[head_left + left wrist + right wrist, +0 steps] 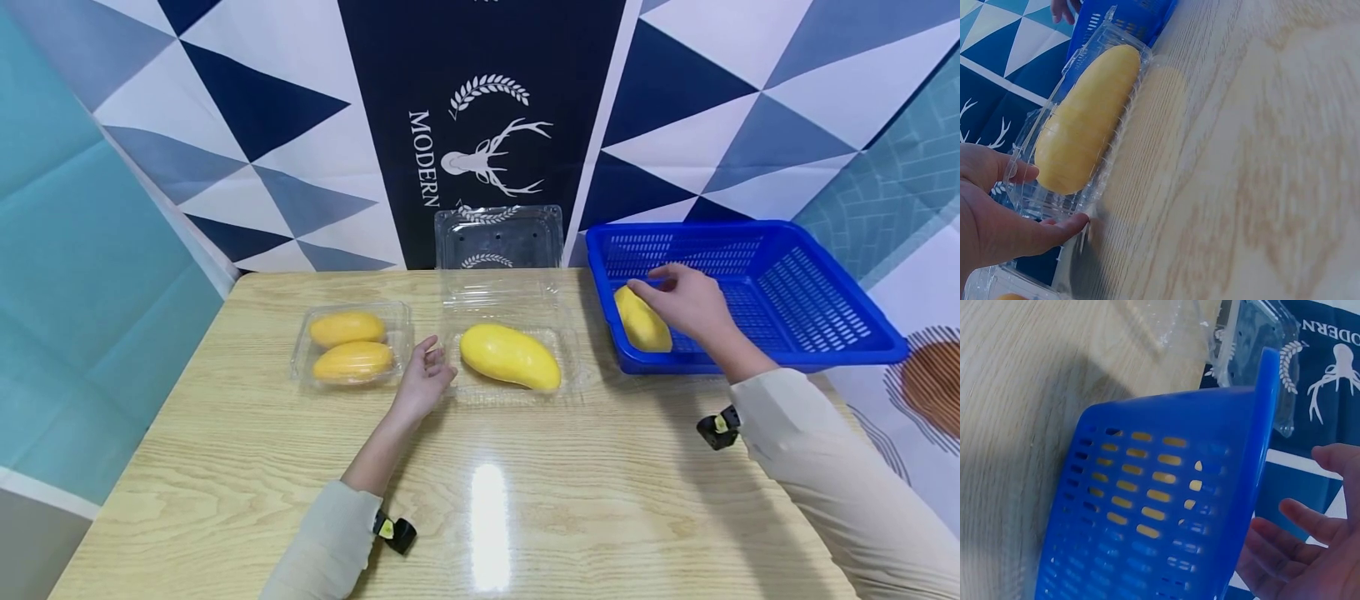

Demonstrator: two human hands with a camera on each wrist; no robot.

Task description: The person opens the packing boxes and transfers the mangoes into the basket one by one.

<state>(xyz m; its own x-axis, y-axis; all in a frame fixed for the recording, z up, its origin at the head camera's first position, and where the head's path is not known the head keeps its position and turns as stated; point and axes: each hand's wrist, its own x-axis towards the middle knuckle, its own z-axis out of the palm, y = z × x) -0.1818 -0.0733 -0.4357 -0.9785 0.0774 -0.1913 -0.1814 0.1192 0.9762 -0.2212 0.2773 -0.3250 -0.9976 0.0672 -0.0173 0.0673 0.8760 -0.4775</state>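
Note:
In the head view my left hand is beside the left edge of an open clear plastic clamshell box. Its thumb and fingers are spread at the box's end, around a corner of it in the left wrist view. One large yellow mango lies in that box. My right hand hovers over the left part of a blue plastic basket, above another yellow mango. Seen from the right wrist, its fingers are apart and loosely bent; the mango shows only through the basket's slots.
A closed clear box holding two orange-yellow mangoes stands left of the open box. The open box's raised lid leans toward the patterned cloth behind the wooden table.

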